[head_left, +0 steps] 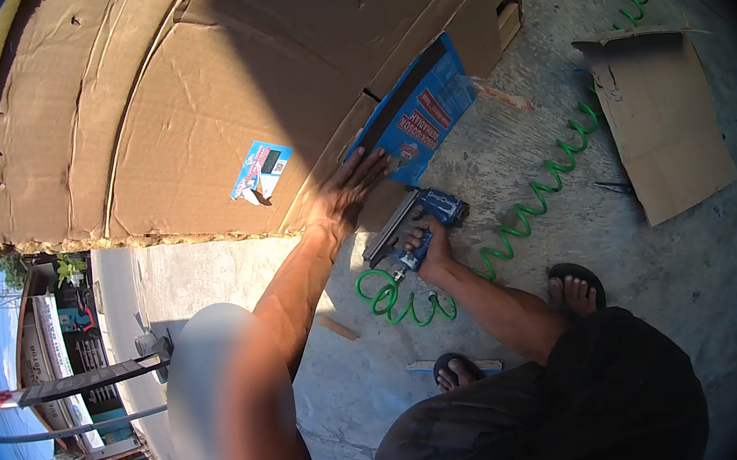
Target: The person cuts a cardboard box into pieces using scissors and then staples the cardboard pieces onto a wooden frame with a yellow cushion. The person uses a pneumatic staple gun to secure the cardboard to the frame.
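Observation:
A large cardboard-covered piece [207, 112] fills the upper left, with stuffing showing along its lower edge. My left hand [350, 191] lies flat on the cardboard near its right side, fingers stretched out and touching the blue printed strip [438, 120]. Just below, my right hand [427, 248] grips the handle of a blue pneumatic staple gun [439, 207]. Its long dark magazine slants down to the left, and its nose is close to the cardboard's edge, whether touching I cannot tell. A green coiled air hose [528, 219] runs to the handle.
A loose cardboard sheet [668, 124] lies on the concrete floor [533, 293] at right, beside a small dark tool [614, 188]. Wood strips lie near my feet, one [337, 328] below the left hand. The hose coils cross the floor. A street with shopfronts appears at far left.

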### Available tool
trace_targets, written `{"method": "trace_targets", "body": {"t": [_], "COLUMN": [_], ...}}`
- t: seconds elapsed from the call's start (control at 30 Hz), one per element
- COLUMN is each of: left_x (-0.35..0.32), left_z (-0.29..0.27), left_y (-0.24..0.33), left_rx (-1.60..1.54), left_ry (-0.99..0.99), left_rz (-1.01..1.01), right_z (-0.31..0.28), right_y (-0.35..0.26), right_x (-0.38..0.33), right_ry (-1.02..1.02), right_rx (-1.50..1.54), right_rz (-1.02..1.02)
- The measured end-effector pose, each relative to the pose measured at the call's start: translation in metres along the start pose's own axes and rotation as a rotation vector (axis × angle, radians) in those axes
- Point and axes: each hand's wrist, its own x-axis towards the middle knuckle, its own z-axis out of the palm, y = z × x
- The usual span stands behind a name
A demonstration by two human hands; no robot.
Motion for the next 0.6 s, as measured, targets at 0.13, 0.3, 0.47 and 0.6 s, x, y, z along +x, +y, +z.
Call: {"method": "trace_targets", "body": {"t": [0.13,0.3,0.47,0.6], "left_x": [-0.007,-0.026,-0.028,-0.029], "left_z": [0.0,-0.02,-0.015,-0.014], "left_y": [-0.001,-0.013,-0.013,-0.012], "left_rx": [-0.046,-0.047,-0.119,-0.187], "left_ry": [0.026,-0.088,-0.057,0.01], "left_rz": [-0.001,0.046,0.043,0.013], "right_z": [0.004,0.003,0.006,0.002], "right_y": [0.016,0.017,0.04,0.027], "right_x": [-0.01,-0.012,-0.013,-0.021], "right_ry": [-0.012,0.065,0.059,-0.023], "right_rx": [0.037,-0.015,-0.01,-0.141], "right_rz": [0.059,0.009,0.039,0.048]}}
